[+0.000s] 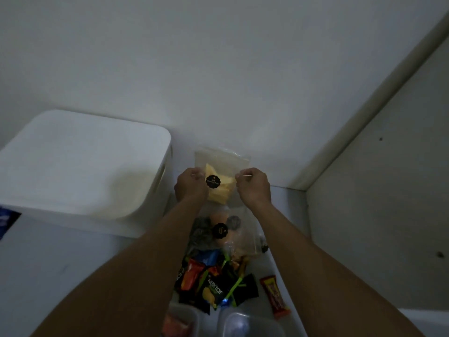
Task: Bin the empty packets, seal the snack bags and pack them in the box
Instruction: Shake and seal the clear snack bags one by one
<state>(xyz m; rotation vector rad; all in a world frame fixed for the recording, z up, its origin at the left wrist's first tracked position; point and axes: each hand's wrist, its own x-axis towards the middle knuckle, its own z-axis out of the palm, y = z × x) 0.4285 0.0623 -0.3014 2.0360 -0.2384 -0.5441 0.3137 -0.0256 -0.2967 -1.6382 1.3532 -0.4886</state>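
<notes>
A clear zip bag [220, 166] with yellow chips and a round black sticker is held upright near the back wall. My left hand [190, 184] pinches its left edge and my right hand [254, 184] pinches its right edge. A large white box [80, 166] stands open to the left of the bag. Below my hands lie more clear snack bags [224, 233] with black stickers, and a heap of small wrapped packets [213, 283], mostly black, orange and green. A red and yellow packet [274, 296] lies apart on the right.
The white table [43, 276] runs up to a white wall at the back and a panel on the right. Two clear plastic containers [245, 324] sit at the near edge. A dark blue object [6, 222] shows at the far left.
</notes>
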